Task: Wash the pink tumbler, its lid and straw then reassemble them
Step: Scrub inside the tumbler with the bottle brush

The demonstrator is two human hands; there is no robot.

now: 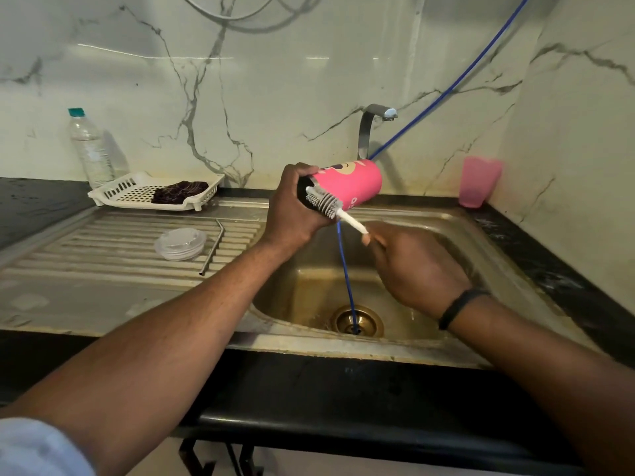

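My left hand [292, 209] grips the pink tumbler [350, 182] near its open mouth and holds it on its side over the sink basin [316, 290]. My right hand [412, 266] holds the white handle of a bottle brush [330, 202], whose grey bristled head lies at the tumbler's mouth. The clear lid [180, 242] lies flat on the steel draining board [103, 242]. A bent metal straw [213, 247] lies just to the right of the lid.
A steel tap [372, 125] stands behind the basin, and a blue hose [347, 280] runs from the wall down into the drain. A white rack [137, 190] with a dark cloth, a plastic bottle [90, 149] and a pink cup [478, 182] stand on the counter.
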